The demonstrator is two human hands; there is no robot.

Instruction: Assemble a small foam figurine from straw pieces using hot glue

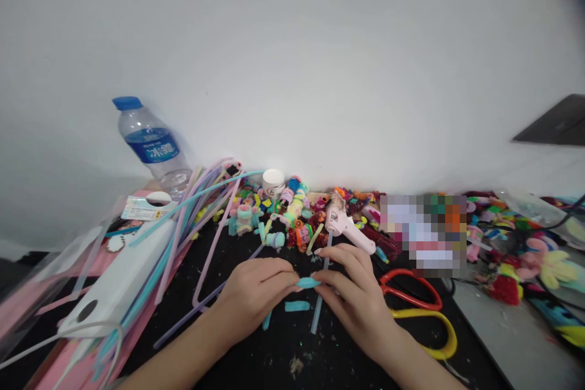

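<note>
My left hand (256,295) and my right hand (354,292) meet over a black mat (256,359), fingers pinched together on a short light-blue fuzzy piece (309,283) held between them. A second blue piece (297,306) lies on the mat just below, beside a pale glue stick (320,298). A white and pink hot glue gun (347,225) lies just beyond my right hand.
A water bottle (153,146) leans at the back left beside long pastel pipe cleaners (196,219). Small colourful fuzzy crafts (292,207) crowd the wall. Red scissors (411,292) and yellow scissors (434,335) lie at right. A white box (123,280) sits at left.
</note>
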